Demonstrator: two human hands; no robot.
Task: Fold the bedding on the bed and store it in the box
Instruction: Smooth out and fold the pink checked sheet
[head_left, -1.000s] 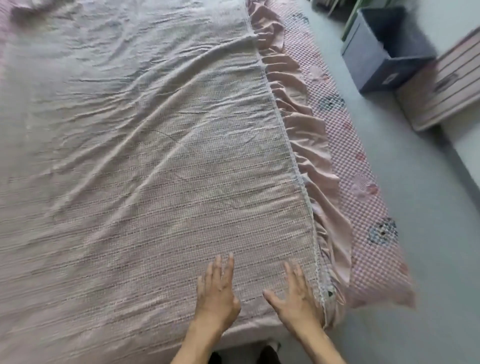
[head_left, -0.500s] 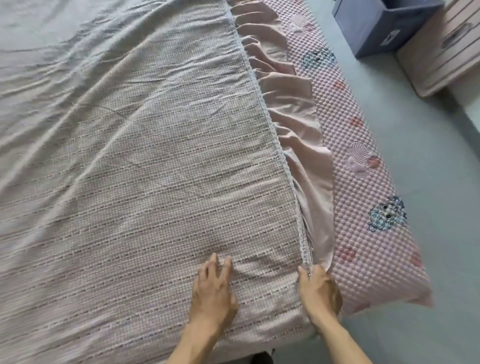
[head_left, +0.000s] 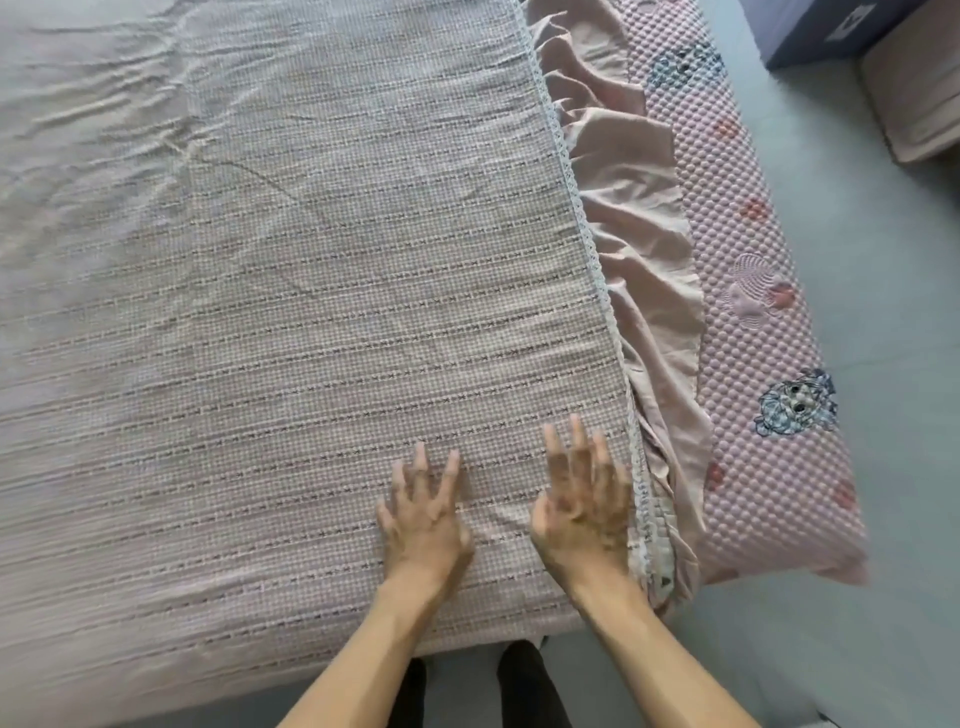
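1. Half a second back the right hand (head_left: 582, 512) was curled at the lace trim (head_left: 587, 228) near the corner; now it has come off the edge and lies spread on top of the bedding (head_left: 311, 312), fingers straight and blurred with motion.
2. Beside it, a little apart, the left hand (head_left: 423, 525) is also flat on the cloth with fingers splayed, gripping nothing.
3. Most of the bedding lies open across the bed, its ruffle (head_left: 639, 249) draped over the right side onto the quilted mattress cover (head_left: 753, 338). No fold has been made in what I can see, so the job looks to be at its start.
4. Only a dark blue corner of the box (head_left: 831, 31) shows, on the floor (head_left: 883, 234) at the far right, well apart from both hands.
5. My reading is that they are smoothing the near corner before folding. To do it well, sweep outward from the middle so the creases higher up go too, then pinch both near corners, ruffle included, and carry them straight to the far edge, lace matching lace.
6. Leave the ruffle loose and it will likely bunch inside the fold.
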